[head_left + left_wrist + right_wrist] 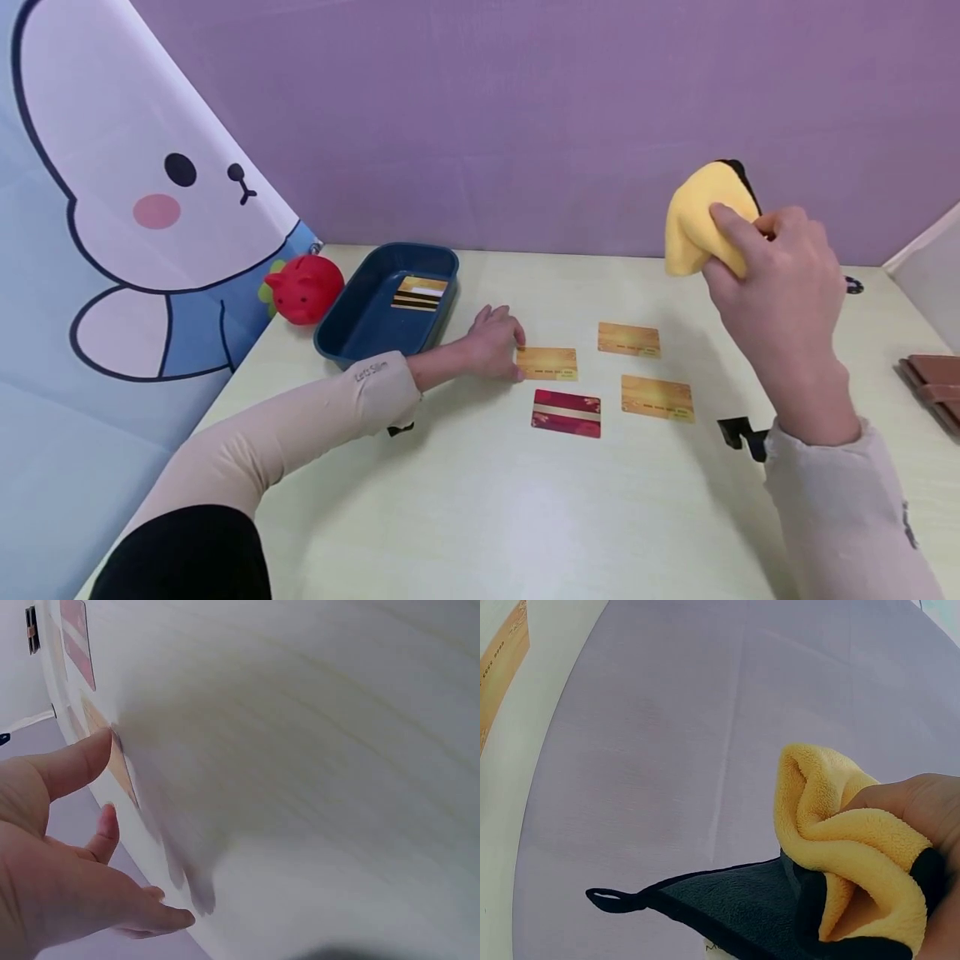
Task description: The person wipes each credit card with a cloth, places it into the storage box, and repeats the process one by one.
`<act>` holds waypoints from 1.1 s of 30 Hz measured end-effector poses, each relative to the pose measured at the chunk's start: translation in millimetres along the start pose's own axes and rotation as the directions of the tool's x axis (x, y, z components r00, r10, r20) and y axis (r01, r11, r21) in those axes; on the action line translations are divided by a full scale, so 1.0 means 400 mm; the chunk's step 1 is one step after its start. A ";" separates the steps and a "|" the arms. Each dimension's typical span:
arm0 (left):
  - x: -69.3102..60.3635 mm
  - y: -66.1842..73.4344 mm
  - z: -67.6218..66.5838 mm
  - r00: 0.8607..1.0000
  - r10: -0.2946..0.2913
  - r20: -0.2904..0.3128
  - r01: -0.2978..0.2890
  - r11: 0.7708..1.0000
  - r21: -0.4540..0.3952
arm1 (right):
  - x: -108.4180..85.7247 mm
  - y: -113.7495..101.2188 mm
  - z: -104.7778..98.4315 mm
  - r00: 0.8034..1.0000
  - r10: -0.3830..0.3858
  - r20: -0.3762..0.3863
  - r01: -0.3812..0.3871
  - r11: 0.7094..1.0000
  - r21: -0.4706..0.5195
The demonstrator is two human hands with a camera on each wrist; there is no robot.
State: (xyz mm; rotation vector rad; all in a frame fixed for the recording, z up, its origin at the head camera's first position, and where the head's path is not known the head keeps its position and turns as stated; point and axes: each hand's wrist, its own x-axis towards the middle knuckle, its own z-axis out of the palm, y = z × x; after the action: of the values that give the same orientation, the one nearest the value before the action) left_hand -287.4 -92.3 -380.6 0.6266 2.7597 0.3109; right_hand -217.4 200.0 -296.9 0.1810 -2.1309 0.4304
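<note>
My left hand (491, 342) is at the left end of a gold card (551, 364) lying flat on the table. In the left wrist view the thumb (90, 757) meets that card's edge, while the other fingers are spread and raised. Two more gold cards (628, 339) and a red card (566, 413) with a pale stripe lie close by. Raised above the table at the right, my right hand (787, 283) grips a bunched cleaning cloth (705, 221), yellow on one side. The right wrist view shows its dark grey side and a hanging loop (615, 900).
A blue tray (360, 325) stands at the back left with a gold and black striped card (420, 293) inside. Beside it sits a red pig figure (305, 289). A brown wallet (933, 383) lies at the right edge. A purple backdrop (525, 125) rises behind the table.
</note>
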 end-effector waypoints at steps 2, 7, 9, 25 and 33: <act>0.000 0.001 0.001 1.000 0.004 0.003 -0.004 1.000 0.002 | 0.000 -0.001 0.001 1.000 -0.001 -0.003 0.001 1.000 0.001; -0.008 -0.001 -0.001 1.000 -0.012 0.018 0.012 1.000 0.017 | 0.002 -0.002 0.002 1.000 -0.002 -0.013 0.002 1.000 0.009; -0.014 -0.003 -0.005 0.999 -0.016 0.028 0.015 1.000 0.018 | 0.005 -0.002 0.003 1.000 -0.003 -0.017 0.003 1.000 0.012; -0.015 -0.008 0.002 0.999 -0.049 -0.004 0.049 0.999 -0.003 | 0.007 -0.005 0.000 1.000 0.000 -0.006 0.000 1.000 0.010; -0.011 -0.002 0.007 0.998 -0.056 0.012 0.057 0.998 -0.014 | -0.001 -0.003 -0.001 1.000 0.011 0.009 -0.011 1.000 0.016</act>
State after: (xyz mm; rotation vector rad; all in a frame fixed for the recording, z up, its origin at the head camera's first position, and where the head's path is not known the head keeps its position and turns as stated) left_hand -282.9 -94.4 -382.6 0.5439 2.7560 0.3139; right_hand -216.7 199.1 -296.7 0.1810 -2.1381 0.4542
